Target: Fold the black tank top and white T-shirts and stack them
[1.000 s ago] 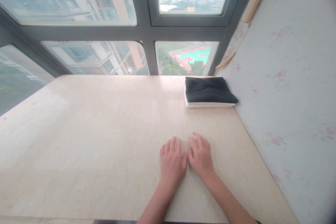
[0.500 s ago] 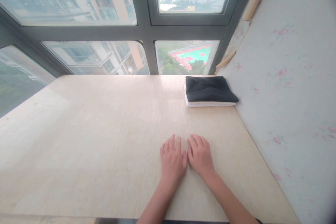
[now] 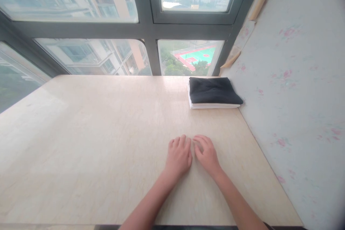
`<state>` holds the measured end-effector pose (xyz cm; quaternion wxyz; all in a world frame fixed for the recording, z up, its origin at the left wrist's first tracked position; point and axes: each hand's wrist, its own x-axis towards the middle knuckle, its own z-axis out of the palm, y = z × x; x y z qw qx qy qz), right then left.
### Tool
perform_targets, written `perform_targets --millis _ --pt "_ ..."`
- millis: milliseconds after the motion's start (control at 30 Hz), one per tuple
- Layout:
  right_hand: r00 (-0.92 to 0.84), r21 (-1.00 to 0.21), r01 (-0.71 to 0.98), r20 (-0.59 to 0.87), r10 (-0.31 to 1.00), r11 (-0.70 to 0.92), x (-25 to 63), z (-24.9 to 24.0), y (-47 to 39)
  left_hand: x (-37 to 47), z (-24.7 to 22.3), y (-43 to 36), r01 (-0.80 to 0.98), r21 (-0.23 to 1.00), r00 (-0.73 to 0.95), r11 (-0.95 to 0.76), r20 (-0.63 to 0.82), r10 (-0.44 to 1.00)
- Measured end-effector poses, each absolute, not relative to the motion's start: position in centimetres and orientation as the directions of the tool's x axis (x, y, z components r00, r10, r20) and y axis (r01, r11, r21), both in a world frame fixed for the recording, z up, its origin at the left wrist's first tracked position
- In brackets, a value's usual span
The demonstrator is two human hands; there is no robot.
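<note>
My left hand point(image 3: 179, 153) rests palm down on the pale stone-look ledge point(image 3: 102, 147), its fingers loosely bent and holding nothing visible. Close beside it, my right hand point(image 3: 207, 153) is turned inward, thumb apart from the fingers, with nothing in it. A narrow gap separates the two hands. Beyond them, near the right wall, lies a folded black cloth point(image 3: 214, 90) on top of folded white cloth point(image 3: 215, 106). Neither hand touches this stack.
Grey window frames point(image 3: 94, 30) border the ledge at the back. On the right stands a wall with flowered wallpaper point(image 3: 291, 107), whose torn edge point(image 3: 231, 60) curls by the window. The ledge's front edge runs along the bottom.
My left hand has turned slightly and its fingers have bent and drawn toward the right hand. The right hand's thumb and fingers have shifted a little. The cloth stack stays in place.
</note>
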<state>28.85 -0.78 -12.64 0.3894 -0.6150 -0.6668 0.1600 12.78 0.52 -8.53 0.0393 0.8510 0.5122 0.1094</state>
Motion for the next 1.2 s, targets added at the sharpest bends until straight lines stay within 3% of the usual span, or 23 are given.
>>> perform_targets --millis 100,167,233,333,400,467,633,833,967,1200 --pt "0.217 -0.810 0.586 0.190 0.957 0.028 32.0 -12.7 2.0 11.9 -8.1 4.0 0.868 0.206 0.437 -0.451 0.114 0.892" --pt "0.332 -0.808 0.587 0.187 0.924 -0.047 35.0 -11.9 4.7 11.4 -8.2 5.7 0.885 0.227 0.390 -0.407 0.118 0.913" --pt "0.400 -0.746 0.666 0.327 0.856 -0.027 38.1 -10.4 7.9 11.0 -8.6 6.4 0.882 0.255 0.377 -0.397 0.123 0.918" --pt "0.367 -0.594 0.804 0.544 0.755 0.037 42.0 -7.5 13.2 10.5 -9.4 6.5 0.859 0.320 0.379 -0.400 0.128 0.917" --pt "0.317 -0.506 0.862 0.564 0.763 0.016 43.5 -6.0 16.8 10.2 -9.7 6.4 0.841 0.374 0.369 -0.391 0.130 0.920" --pt "0.270 -0.436 0.899 0.477 0.836 -0.041 44.1 -5.2 20.1 10.0 -10.0 6.4 0.826 0.421 0.354 -0.375 0.130 0.926" --pt "0.178 -0.243 0.958 0.095 0.979 -0.150 43.7 -5.6 24.7 9.8 -10.0 6.5 0.796 0.480 0.354 -0.369 0.126 0.927" --pt "0.214 -0.120 0.974 0.183 0.960 -0.194 42.3 -6.0 23.8 9.8 -9.8 6.2 0.783 0.502 0.362 -0.368 0.113 0.925" --pt "0.252 -0.052 0.967 0.123 0.960 -0.248 42.3 -5.0 23.9 9.7 -9.7 6.2 0.781 0.505 0.363 -0.366 0.110 0.925" --pt "0.253 -0.133 0.961 0.084 0.964 -0.241 44.0 -4.3 25.5 9.7 -9.7 6.3 0.779 0.504 0.369 -0.373 0.113 0.923"
